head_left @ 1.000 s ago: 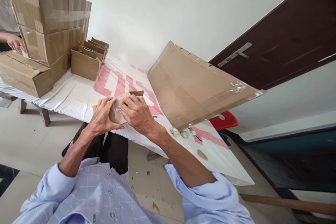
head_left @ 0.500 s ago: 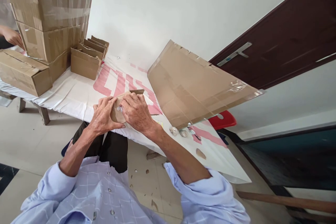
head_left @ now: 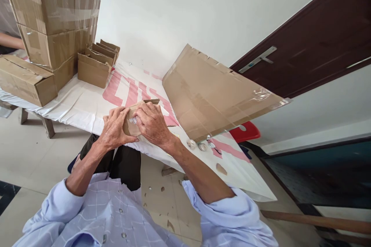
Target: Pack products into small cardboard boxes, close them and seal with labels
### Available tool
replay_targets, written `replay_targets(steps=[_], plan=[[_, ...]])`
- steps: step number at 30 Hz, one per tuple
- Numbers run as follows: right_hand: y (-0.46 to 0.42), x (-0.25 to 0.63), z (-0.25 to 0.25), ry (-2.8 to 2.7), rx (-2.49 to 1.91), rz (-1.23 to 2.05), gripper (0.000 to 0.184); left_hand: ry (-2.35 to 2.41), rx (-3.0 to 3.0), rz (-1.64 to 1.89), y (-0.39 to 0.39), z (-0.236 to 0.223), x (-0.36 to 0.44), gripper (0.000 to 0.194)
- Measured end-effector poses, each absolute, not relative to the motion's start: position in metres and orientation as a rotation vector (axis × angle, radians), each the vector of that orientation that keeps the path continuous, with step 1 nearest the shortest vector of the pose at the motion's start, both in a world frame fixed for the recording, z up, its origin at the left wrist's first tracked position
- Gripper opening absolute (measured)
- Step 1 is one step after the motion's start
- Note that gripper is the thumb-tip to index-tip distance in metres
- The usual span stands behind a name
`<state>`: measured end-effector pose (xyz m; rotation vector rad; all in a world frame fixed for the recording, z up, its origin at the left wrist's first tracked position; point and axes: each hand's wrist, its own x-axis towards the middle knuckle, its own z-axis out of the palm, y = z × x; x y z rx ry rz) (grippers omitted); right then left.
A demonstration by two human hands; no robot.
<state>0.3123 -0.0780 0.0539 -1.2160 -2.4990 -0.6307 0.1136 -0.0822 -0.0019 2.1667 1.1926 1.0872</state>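
A small cardboard box (head_left: pixel 129 128) sits at the table's near edge, partly hidden by my hands. My left hand (head_left: pixel 114 127) grips its left end, thumb along the near side and fingers over the far side. My right hand (head_left: pixel 152 121) lies over the right part of the box with curled fingers. Its thumb and fingertips press at a small white label (head_left: pixel 133 120) with a dark outline on the box's face. A raised flap (head_left: pixel 152 101) shows beyond my right knuckles.
A large cardboard sheet (head_left: pixel 208 96) leans on the right, near tape rolls (head_left: pixel 202 146) and a red stool (head_left: pixel 246 132). Open boxes (head_left: pixel 93 70), a closed carton (head_left: pixel 26 79) and stacked cartons (head_left: pixel 60 15) stand left. A co-worker's forearm (head_left: pixel 11 41) reaches behind the stack.
My right thumb and fingertips have shifted slightly, and more of the white label shows. My left hand stays in place. The co-worker's hand has moved out of sight behind the cartons.
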Motion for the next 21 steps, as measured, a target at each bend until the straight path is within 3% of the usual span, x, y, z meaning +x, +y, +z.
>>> replay_targets(steps=[21], plan=[[-0.082, 0.311, 0.0597, -2.57, -1.193, -0.619, 0.02, 1.203, 2.165, 1.071, -0.0839, -0.0002, 0.1149, 0.106]])
